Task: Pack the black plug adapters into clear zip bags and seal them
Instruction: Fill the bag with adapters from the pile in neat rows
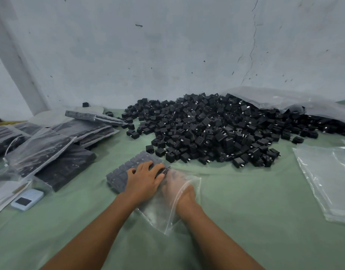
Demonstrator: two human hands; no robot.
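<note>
A clear zip bag (162,215) lies on the green cloth in front of me, its far half filled with neat rows of black plug adapters (123,172). My left hand (146,178) presses flat on top of the bag over those rows, fingers spread. My right hand (177,189) is inside the bag's open mouth, reaching toward the adapters. The plastic blurs its fingers, so its grip is unclear. A large heap of loose black adapters (216,129) sits just beyond the bag.
Several filled bags (50,145) are stacked at the left. A stack of empty clear bags (327,178) lies at the right. A big plastic sack (284,98) rests against the wall behind the heap. A small pale blue device (27,199) lies near left.
</note>
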